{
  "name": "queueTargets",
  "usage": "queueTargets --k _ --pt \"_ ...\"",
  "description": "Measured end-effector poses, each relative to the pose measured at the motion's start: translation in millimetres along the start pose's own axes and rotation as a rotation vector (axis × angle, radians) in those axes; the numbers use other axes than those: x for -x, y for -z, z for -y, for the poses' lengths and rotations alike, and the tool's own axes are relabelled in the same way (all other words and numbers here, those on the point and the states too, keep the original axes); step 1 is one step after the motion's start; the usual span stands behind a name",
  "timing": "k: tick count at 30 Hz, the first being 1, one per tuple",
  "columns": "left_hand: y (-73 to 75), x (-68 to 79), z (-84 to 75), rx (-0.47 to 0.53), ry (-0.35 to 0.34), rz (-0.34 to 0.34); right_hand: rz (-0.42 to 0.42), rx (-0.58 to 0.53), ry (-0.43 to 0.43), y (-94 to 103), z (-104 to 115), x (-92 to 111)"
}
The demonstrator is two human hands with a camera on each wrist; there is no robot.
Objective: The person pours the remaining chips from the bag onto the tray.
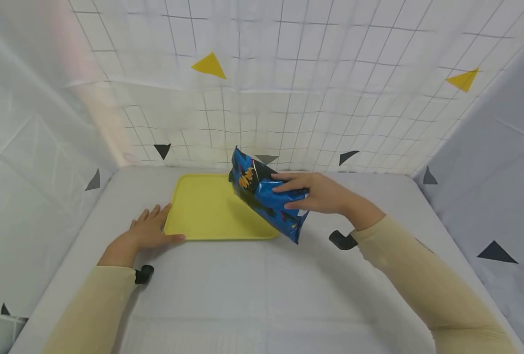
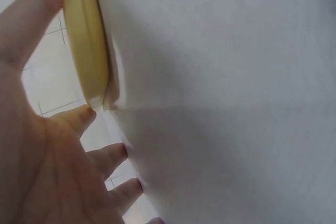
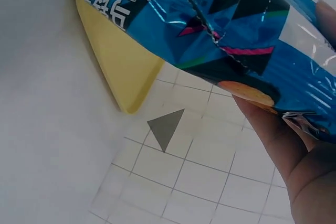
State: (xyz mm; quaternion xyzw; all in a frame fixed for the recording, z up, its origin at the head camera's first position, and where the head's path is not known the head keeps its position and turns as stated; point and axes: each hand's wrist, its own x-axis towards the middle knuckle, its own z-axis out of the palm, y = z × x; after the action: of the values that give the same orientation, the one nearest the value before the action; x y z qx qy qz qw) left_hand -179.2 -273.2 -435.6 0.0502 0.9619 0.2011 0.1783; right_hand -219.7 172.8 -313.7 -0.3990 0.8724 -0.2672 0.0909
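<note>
A shallow yellow tray [image 1: 204,209] lies on the white table. At its near left corner is my left hand [image 1: 149,232], fingers spread and fairly straight. In the left wrist view the thumb meets the tray's edge [image 2: 86,40], and the fingertips reach the tabletop beside it. My right hand [image 1: 319,194] grips a shiny blue snack bag [image 1: 259,189] by its right part. Tilted, the bag hangs over the tray's right side, its lower corner past the near rim. Printed lettering and a picture of a chip show on the bag [image 3: 173,35] in the right wrist view.
Behind the table hangs a white sheet [image 1: 262,113] with a grid and several yellow and dark triangles. Plain pale sheets flank both sides. A small black device [image 1: 342,240] sits at the right wrist, another black device [image 1: 144,274] at the left.
</note>
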Motion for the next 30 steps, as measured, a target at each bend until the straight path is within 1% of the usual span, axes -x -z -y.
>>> queueTargets --k 10,20,24,30 --pt "0.9 1.1 -1.9 -0.01 -0.003 -0.008 0.063 -0.019 -0.027 8.6 4 -15" --pt "-0.7 -1.3 1.9 -0.015 -0.012 -0.009 0.142 -0.025 -0.045 18.2 10 -31" --pt "-0.6 -1.7 1.6 -0.017 -0.017 -0.01 0.156 -0.019 -0.038 21.6 12 -35" --pt "-1.4 -2.0 1.7 -0.018 -0.013 -0.009 0.154 -0.018 -0.045 26.6 15 -39"
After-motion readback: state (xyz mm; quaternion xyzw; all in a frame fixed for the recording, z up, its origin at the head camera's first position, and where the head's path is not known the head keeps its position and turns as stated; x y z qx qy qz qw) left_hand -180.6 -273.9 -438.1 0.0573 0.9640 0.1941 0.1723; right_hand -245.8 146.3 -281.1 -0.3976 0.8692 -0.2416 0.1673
